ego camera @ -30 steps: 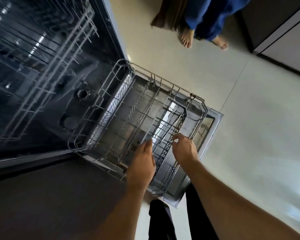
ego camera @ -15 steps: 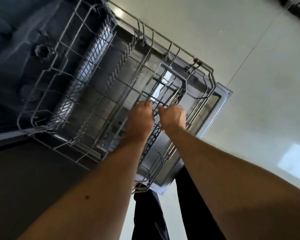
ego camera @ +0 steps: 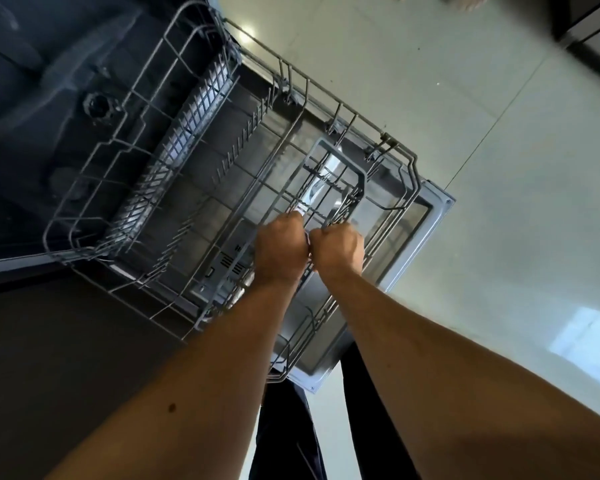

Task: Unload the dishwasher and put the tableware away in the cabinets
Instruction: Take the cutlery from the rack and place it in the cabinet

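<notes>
Gripping: left hand (ego camera: 280, 249) and right hand (ego camera: 338, 249) are both curling their fingers around something at the near end of the cutlery basket (ego camera: 329, 188); the knuckles are touching each other.
Held thing: something pale is showing between the two fists, too hidden to tell whether it is a utensil or part of the basket.
Cutlery basket: it is sitting inside the lower rack (ego camera: 194, 188), toward that rack's floor-side edge; shiny metal is glinting inside it.
Lower rack: the grey wire rack is lying pulled out over the open dishwasher door (ego camera: 426, 233), its far end reaching into the dark dishwasher tub (ego camera: 49, 98).
Arms: both bare forearms are stretching from the bottom of the view up to the basket.
Surroundings: pale tiled floor (ego camera: 499, 168) is lying beside the door; dark trouser legs (ego camera: 371, 410) are showing below the arms.
</notes>
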Action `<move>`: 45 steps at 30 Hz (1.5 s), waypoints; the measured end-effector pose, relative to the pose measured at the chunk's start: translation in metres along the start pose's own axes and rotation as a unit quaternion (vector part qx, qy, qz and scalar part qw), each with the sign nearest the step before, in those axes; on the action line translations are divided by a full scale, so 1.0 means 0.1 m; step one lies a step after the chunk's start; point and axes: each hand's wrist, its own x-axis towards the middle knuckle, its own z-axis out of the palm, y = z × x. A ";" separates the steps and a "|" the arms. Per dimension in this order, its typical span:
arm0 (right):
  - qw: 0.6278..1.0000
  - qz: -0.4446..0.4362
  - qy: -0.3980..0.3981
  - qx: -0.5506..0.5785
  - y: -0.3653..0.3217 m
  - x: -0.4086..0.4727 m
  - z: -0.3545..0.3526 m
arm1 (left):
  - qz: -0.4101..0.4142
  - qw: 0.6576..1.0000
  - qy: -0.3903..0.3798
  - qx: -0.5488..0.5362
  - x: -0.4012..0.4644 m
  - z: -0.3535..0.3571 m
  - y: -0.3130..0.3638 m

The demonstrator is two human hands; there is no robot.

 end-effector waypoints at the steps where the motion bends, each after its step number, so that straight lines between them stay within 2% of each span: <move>1: 1.000 -0.012 -0.001 0.001 -0.03 -0.11 -0.08 | -0.028 0.999 -0.004 -0.014 -0.08 -0.09 0.02; 4: 0.999 -0.033 -0.001 -0.014 -0.12 -0.41 -0.31 | -0.112 0.989 -0.036 -0.093 -0.33 -0.39 0.07; 7: 0.997 -0.064 -0.007 -0.035 -0.27 -0.79 -0.53 | -0.123 0.979 -0.063 -0.149 -0.66 -0.82 0.11; 12: 0.994 -0.111 -0.021 -0.001 -0.64 -1.57 -0.77 | -0.177 0.941 -0.037 -0.284 -1.21 -1.69 0.20; 19: 0.984 -0.179 -0.024 -0.009 -1.13 -2.74 -1.03 | -0.123 0.907 0.013 -0.402 -1.87 -2.91 0.12; 22: 0.976 -0.215 -0.021 -0.011 -1.28 -3.15 -1.14 | -0.135 0.858 0.023 -0.496 -2.10 -3.34 0.11; 26: 0.971 -0.237 -0.022 -0.001 -1.45 -3.59 -1.23 | -0.137 0.759 0.041 -0.635 -2.38 -3.82 0.05; 27: 0.972 -0.234 -0.029 0.009 -1.47 -3.68 -1.25 | -0.135 0.746 0.040 -0.651 -2.46 -3.92 0.03; 31: 0.965 -0.260 -0.039 -0.004 -1.45 -4.01 -1.30 | -0.131 0.713 0.046 -0.687 -2.78 -4.07 -0.06; 38: 0.932 -0.349 -0.078 -0.053 -1.50 -4.41 -1.42 | -0.179 0.670 0.125 -0.709 -3.40 -4.18 0.07; 45: 0.886 -0.444 -0.092 -0.096 -1.18 -4.92 -1.36 | -0.214 0.606 0.258 -0.721 -4.34 -4.02 0.14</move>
